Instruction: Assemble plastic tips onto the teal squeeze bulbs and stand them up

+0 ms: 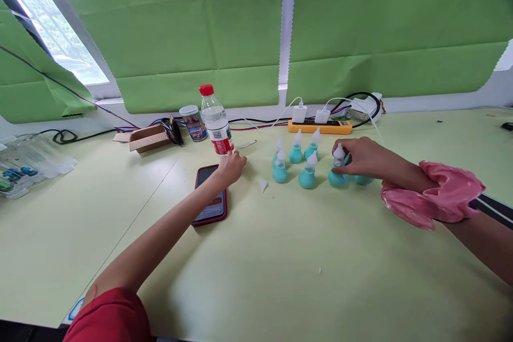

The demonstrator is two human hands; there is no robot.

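Observation:
My right hand (363, 157) has its thumb and fingers around a nasal aspirator (339, 177) with a teal bulb and clear tip, standing upright on the table. Partly behind that hand is another teal bulb (363, 179). Several similar aspirators stand to its left, among them a front one (307, 176) and a back one (295, 152). My left hand (232, 167) is curled closed by the base of a water bottle (217, 123) with a red cap; whether anything is inside its fingers is hidden. Below my left forearm lies a phone (211, 212) in a red case, partly covered.
Behind the aspirators sits an orange power strip (319, 126) with white chargers and cables. A snack can (193, 124) and an open cardboard box (149, 139) stand left of the bottle. Clear plastic packaging (28, 165) lies far left. A small white scrap (263, 185) rests mid-table.

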